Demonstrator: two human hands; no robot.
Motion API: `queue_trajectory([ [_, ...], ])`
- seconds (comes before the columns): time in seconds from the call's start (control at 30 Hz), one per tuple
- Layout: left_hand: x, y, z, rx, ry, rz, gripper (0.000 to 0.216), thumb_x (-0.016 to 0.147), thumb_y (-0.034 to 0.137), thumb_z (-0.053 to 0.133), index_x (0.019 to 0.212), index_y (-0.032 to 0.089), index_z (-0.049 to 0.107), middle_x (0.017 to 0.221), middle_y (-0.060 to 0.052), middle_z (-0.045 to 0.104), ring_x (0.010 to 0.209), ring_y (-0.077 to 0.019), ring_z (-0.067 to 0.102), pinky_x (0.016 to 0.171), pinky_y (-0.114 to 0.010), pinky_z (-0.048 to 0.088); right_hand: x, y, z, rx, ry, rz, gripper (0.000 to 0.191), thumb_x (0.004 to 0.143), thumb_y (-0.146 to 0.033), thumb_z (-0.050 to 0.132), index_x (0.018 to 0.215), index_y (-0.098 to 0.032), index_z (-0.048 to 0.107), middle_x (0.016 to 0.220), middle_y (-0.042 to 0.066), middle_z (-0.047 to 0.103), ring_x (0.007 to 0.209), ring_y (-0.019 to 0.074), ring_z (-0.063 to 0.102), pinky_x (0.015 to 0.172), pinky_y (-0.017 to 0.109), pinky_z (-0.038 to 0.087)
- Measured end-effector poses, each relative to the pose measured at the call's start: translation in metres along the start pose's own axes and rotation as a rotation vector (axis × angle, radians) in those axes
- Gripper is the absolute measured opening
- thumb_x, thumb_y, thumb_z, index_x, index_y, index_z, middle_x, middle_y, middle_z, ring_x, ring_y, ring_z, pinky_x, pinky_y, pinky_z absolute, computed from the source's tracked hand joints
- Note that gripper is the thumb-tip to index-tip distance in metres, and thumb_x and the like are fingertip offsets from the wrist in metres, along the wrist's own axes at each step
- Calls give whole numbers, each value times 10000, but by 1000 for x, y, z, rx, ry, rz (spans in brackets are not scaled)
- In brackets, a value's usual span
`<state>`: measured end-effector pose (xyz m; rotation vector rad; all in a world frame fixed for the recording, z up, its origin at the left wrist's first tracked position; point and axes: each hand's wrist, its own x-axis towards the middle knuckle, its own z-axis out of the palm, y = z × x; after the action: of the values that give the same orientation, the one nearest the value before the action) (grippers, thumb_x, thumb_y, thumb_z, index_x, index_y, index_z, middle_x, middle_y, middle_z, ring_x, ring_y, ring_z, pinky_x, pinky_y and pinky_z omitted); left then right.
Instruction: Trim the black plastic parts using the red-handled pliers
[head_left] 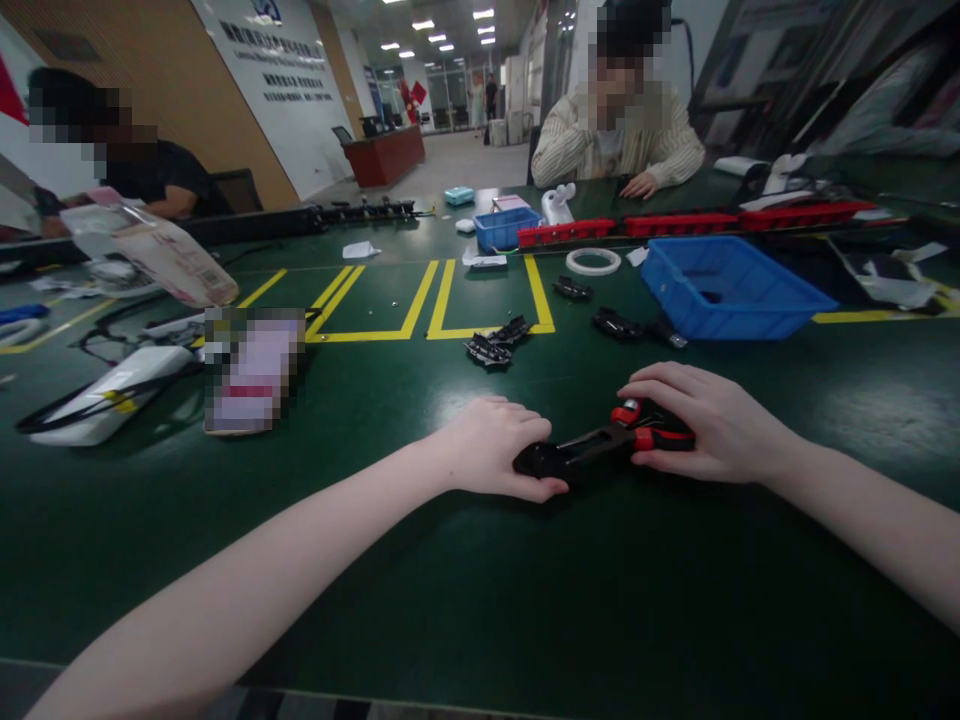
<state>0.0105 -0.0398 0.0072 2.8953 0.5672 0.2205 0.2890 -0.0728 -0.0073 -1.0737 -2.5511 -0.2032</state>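
Observation:
My right hand (709, 425) is closed round the red-and-black handles of a pair of pliers (611, 438). The dark jaws point left and meet a small black part (544, 460). Between the thumb and fingers of my left hand (499, 450) that black part is pinched; its exact shape is mostly hidden. Both hands are low over the green table (600, 600). Beyond them lie several similar-looking black plastic pieces, among them a pair (491, 347) near the yellow tape and another (616, 323) to the right.
A blue bin (731, 290) stands right of centre, with a tape roll (593, 262) and a smaller blue bin (506, 228) behind. Red strips (682, 225) run across the back. On the left are a phone (259, 375), a white device (112, 395) and a bottle (169, 250). Two people sit opposite.

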Motion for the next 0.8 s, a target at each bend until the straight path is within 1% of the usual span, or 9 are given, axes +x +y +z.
queue_trajectory([
  [0.17,0,-2,-3,-41,-13,-5,376,791,530,574,709,166,523,662,30,558,579,-112,493,550,-236,324,5,-2,1,43,87,47,445,788,-478,589,1090,-161,512,1038,132,605,924,255,598,767,391,493],
  [0.3,0,-3,-1,-58,-1,21,351,777,501,588,682,170,517,643,33,535,577,-111,484,546,-237,318,6,-10,2,23,128,-48,446,779,-513,598,1041,-160,522,961,121,622,869,243,603,730,370,487],
  [0.37,0,-3,0,-55,8,50,333,761,486,604,683,173,519,647,35,529,586,-111,484,555,-239,318,6,-15,3,8,134,-93,460,771,-524,606,1038,-159,525,952,121,624,862,240,602,722,364,486],
  [0.47,-1,-3,0,-32,20,72,338,743,489,614,669,177,509,641,37,516,584,-110,474,554,-244,310,6,-20,4,-6,131,-115,485,768,-525,614,1067,-153,528,963,124,627,868,239,605,730,367,487],
  [0.63,-1,-3,-1,-41,8,50,352,753,494,599,653,176,485,627,39,503,562,-105,460,542,-241,308,7,-19,5,-36,156,-85,489,769,-509,623,1104,-165,534,969,121,629,868,240,607,721,368,486],
  [0.8,0,-3,-1,-33,-2,40,361,772,512,578,667,178,491,638,35,522,572,-111,482,549,-243,315,9,-19,2,-43,150,-99,452,774,-505,619,1070,-169,556,957,120,639,839,233,617,694,358,495],
])
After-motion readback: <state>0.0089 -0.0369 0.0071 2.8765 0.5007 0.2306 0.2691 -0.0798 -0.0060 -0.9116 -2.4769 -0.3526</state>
